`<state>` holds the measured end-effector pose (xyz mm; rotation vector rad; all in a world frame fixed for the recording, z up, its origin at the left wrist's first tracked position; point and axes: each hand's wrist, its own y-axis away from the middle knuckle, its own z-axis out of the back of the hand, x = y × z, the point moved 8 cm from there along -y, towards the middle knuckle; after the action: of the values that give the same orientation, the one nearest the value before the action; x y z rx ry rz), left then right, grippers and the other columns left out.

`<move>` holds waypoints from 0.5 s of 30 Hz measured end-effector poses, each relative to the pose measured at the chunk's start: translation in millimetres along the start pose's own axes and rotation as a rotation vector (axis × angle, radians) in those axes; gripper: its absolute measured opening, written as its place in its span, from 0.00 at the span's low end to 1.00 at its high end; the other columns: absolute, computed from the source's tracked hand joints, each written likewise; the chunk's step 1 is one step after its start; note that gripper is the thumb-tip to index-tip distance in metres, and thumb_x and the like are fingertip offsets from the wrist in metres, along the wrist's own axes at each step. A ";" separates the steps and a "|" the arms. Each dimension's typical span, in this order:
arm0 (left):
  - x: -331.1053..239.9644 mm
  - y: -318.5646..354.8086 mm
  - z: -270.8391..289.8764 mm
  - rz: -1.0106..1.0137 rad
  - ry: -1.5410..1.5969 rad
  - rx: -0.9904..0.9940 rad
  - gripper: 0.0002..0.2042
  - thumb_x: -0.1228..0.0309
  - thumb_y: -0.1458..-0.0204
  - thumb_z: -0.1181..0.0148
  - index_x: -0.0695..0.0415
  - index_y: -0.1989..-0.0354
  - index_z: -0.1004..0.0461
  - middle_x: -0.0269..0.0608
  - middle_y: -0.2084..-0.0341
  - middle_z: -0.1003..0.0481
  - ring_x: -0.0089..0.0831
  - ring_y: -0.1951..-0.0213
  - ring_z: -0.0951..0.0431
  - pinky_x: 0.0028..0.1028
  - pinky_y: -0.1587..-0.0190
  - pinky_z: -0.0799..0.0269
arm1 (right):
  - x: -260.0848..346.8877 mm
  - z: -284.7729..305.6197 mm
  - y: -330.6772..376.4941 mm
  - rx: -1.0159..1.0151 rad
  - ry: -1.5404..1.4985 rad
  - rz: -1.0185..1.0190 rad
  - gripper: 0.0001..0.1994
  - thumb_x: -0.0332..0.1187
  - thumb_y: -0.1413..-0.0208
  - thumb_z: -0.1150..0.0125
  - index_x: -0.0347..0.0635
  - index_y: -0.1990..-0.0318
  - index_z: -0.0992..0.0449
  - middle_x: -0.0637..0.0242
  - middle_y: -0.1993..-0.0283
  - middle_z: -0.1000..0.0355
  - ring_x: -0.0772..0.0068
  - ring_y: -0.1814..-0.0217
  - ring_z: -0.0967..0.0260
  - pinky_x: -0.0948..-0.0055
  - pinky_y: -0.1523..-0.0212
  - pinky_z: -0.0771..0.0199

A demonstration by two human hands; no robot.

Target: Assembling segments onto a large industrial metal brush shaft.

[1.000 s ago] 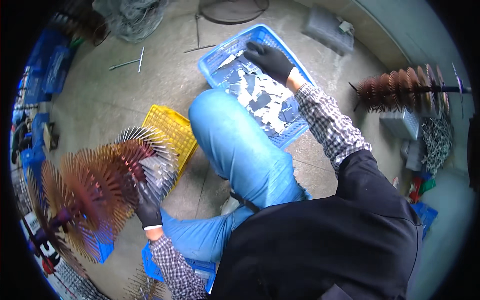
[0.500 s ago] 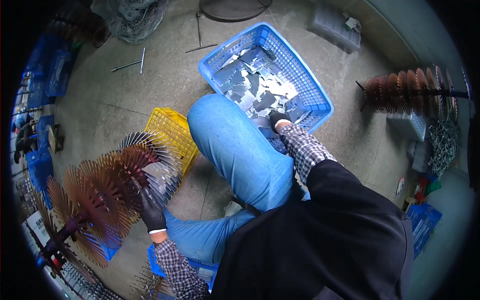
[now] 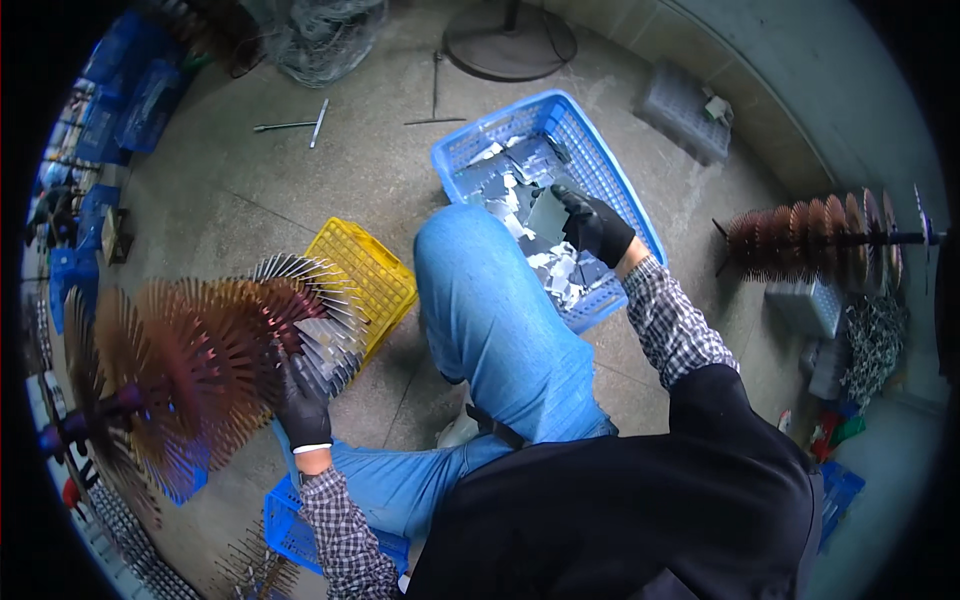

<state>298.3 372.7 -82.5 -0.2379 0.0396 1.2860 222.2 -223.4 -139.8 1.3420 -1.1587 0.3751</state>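
Note:
My right hand (image 3: 600,229), in a black glove, is over the blue basket (image 3: 641,208), pinching a thin flat grey plate (image 3: 546,216) between thumb and fingers. Loose grey and white flat pieces (image 3: 570,278) cover the basket's bottom. At the left, a rack with rings of reddish-brown prongs (image 3: 205,345) lies sideways, its nearest rings silvery (image 3: 325,290). My left hand (image 3: 302,402), also gloved in black, is at the silvery end of the rack; prongs partly hide its fingers, and I cannot tell whether they grip anything.
A yellow crate (image 3: 362,262) stands beside the rack's end. A T-shaped metal tool (image 3: 317,124) lies on the floor. At right is another prong rack (image 3: 810,238), above a grey crate (image 3: 806,305). A blue crate (image 3: 290,530) is by my left forearm.
My right hand has risen from the near right corner of the basket toward its middle, now with a grey plate in it. My left hand has stayed at the rack. The view has shifted slightly.

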 end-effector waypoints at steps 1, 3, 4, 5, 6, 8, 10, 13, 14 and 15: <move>-24.6 -6.7 13.4 -0.025 0.013 -0.009 0.23 0.68 0.30 0.48 0.61 0.28 0.32 0.55 0.36 0.25 0.52 0.40 0.22 0.40 0.38 0.28 | 17.2 -11.2 1.6 0.057 0.003 0.040 0.26 0.53 0.33 0.38 0.38 0.42 0.20 0.60 0.54 0.20 0.76 0.64 0.29 0.80 0.66 0.32; -52.9 -6.8 33.7 0.093 0.322 0.174 0.25 0.73 0.36 0.44 0.61 0.30 0.31 0.57 0.31 0.30 0.55 0.35 0.27 0.42 0.34 0.31 | 58.7 -60.1 16.2 0.189 0.004 0.070 0.25 0.52 0.31 0.40 0.39 0.41 0.21 0.61 0.53 0.20 0.78 0.66 0.31 0.82 0.68 0.36; -62.3 -2.5 39.8 -0.039 0.268 0.011 0.25 0.74 0.37 0.42 0.61 0.30 0.30 0.56 0.32 0.29 0.54 0.39 0.24 0.41 0.37 0.29 | 89.8 -89.2 33.9 0.229 0.026 0.163 0.22 0.46 0.30 0.40 0.39 0.39 0.22 0.60 0.50 0.20 0.75 0.63 0.28 0.79 0.66 0.31; -73.5 4.7 47.2 -0.169 0.194 -0.146 0.26 0.75 0.39 0.41 0.60 0.31 0.29 0.55 0.34 0.28 0.54 0.43 0.22 0.41 0.39 0.26 | 111.7 -119.5 49.7 0.280 0.040 0.256 0.20 0.40 0.30 0.41 0.39 0.37 0.23 0.59 0.47 0.19 0.72 0.60 0.24 0.77 0.63 0.26; -104.3 -4.6 59.9 -0.148 0.217 -0.099 0.26 0.76 0.41 0.42 0.62 0.31 0.30 0.55 0.33 0.28 0.52 0.44 0.21 0.40 0.41 0.25 | 114.5 -137.9 56.7 0.330 0.034 0.245 0.20 0.40 0.30 0.41 0.39 0.37 0.23 0.59 0.47 0.19 0.72 0.60 0.24 0.77 0.63 0.26; -143.8 -17.6 71.8 -0.218 0.029 -0.070 0.28 0.74 0.43 0.41 0.65 0.31 0.31 0.57 0.28 0.34 0.55 0.35 0.27 0.44 0.37 0.30 | 138.3 -191.4 80.7 0.400 0.453 0.757 0.22 0.31 0.35 0.40 0.39 0.33 0.25 0.55 0.42 0.21 0.64 0.51 0.22 0.72 0.52 0.22; -144.4 3.5 89.5 -0.168 0.224 -0.134 0.27 0.70 0.42 0.40 0.64 0.32 0.30 0.56 0.28 0.35 0.58 0.30 0.34 0.51 0.30 0.41 | 136.9 -261.0 128.2 0.466 0.773 1.338 0.28 0.21 0.40 0.40 0.39 0.30 0.28 0.51 0.37 0.22 0.56 0.41 0.20 0.66 0.41 0.19; -146.5 16.2 115.1 -0.044 0.572 -0.215 0.17 0.72 0.39 0.40 0.62 0.42 0.25 0.54 0.37 0.29 0.55 0.36 0.31 0.49 0.31 0.39 | 91.0 -313.8 158.0 0.741 0.755 1.273 0.29 0.19 0.42 0.37 0.37 0.32 0.28 0.53 0.34 0.23 0.54 0.39 0.21 0.61 0.38 0.18; -143.0 22.1 106.2 0.041 0.732 -0.231 0.16 0.73 0.38 0.40 0.62 0.43 0.25 0.54 0.40 0.27 0.55 0.38 0.30 0.47 0.32 0.38 | 69.2 -314.5 150.8 0.664 0.802 1.275 0.28 0.19 0.42 0.36 0.36 0.33 0.27 0.54 0.35 0.23 0.54 0.38 0.21 0.62 0.38 0.19; -139.1 30.8 81.6 0.110 0.862 -0.210 0.15 0.74 0.37 0.41 0.62 0.42 0.26 0.55 0.43 0.27 0.53 0.44 0.27 0.42 0.36 0.33 | 46.3 -310.6 141.9 0.589 0.845 1.275 0.27 0.19 0.42 0.36 0.36 0.34 0.26 0.55 0.35 0.23 0.54 0.38 0.21 0.63 0.38 0.19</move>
<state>221.0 265.4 14.8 -0.9680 0.6602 1.2138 264.7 71.0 34.3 0.5458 -1.0284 2.0925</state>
